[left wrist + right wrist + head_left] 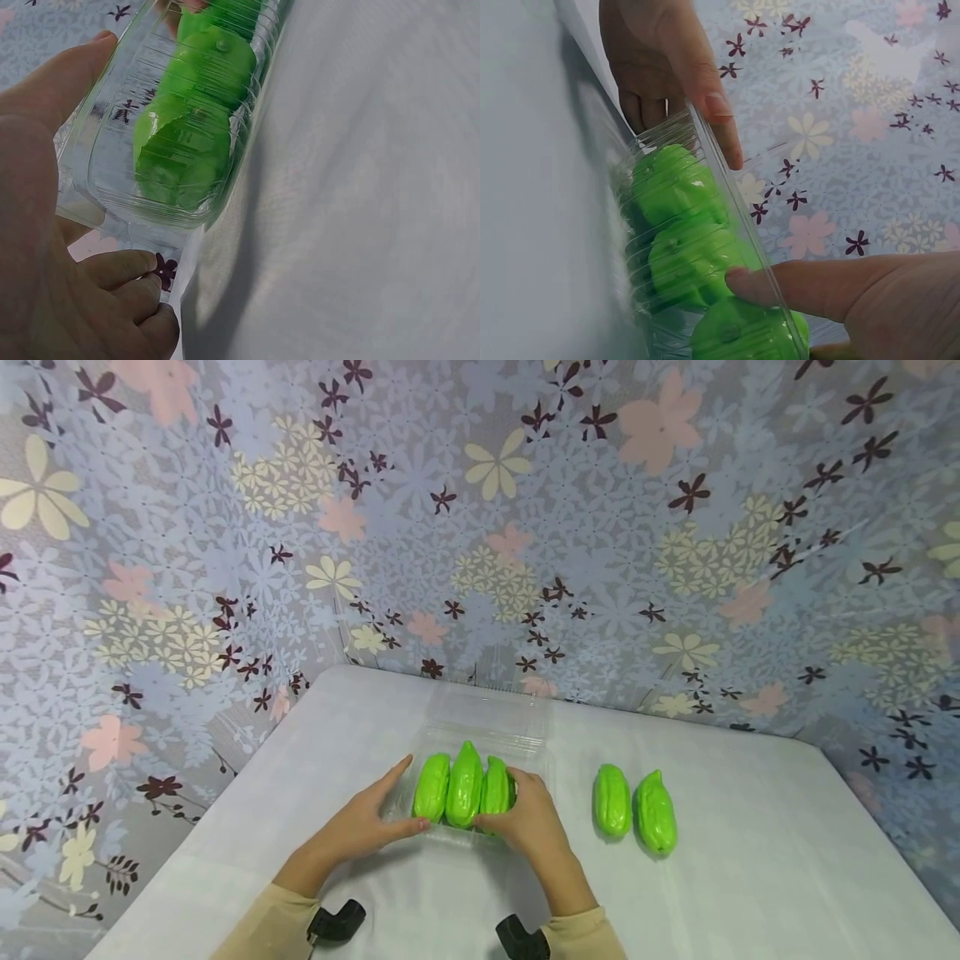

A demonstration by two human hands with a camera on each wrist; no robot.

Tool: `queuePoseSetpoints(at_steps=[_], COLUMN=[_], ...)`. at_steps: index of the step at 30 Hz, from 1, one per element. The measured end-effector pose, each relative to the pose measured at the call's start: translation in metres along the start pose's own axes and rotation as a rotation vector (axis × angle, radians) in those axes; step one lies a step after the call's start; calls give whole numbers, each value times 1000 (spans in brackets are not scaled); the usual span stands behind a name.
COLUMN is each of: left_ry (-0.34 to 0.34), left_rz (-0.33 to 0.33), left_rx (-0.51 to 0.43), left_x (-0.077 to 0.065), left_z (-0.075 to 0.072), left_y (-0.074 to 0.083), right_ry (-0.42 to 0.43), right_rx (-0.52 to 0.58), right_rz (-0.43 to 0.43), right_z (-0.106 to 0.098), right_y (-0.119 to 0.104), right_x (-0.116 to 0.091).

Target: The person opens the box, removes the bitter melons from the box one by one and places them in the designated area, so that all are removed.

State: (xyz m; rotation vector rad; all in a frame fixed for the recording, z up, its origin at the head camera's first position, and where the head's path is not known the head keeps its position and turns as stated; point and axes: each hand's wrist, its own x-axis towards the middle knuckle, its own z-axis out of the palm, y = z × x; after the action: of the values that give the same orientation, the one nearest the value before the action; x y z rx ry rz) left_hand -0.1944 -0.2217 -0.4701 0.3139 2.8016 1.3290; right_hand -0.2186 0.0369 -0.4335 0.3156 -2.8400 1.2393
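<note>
A clear plastic box (450, 837) stands on the table with its hinged lid (487, 710) folded back. Three glossy green gourd-like vegetables lie side by side in it: a left one (432, 789), a middle one (466, 785) and a right one (494, 787). My left hand (367, 818) holds the box at its left front corner, thumb by the front rim, forefinger along the left side. Over the box's right end, my right hand (527, 814) grips the right vegetable. Its thumb (754, 285) reaches inside the front rim; its other fingertips are mostly hidden.
Two more green vegetables lie right of the box on the white-covered table (750, 860), an upright-lying one (612, 802) and a slightly tilted one (656, 812). Flower-patterned wallpaper (525, 527) rises behind the table's far edge.
</note>
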Motion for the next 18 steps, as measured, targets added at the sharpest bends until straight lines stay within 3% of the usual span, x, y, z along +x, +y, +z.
queuePoseSetpoints(at_steps=[11,18], left_ry=[1,-6], left_rz=[-31,-17], left_rx=[8,15], left_x=[0,0], left_z=[1,2], left_y=[2,0], right_ry=[-19,-18], right_rx=[37,117], right_rz=[38,69], right_z=[-11,-24], right_y=[-2,0], right_x=[-1,-3])
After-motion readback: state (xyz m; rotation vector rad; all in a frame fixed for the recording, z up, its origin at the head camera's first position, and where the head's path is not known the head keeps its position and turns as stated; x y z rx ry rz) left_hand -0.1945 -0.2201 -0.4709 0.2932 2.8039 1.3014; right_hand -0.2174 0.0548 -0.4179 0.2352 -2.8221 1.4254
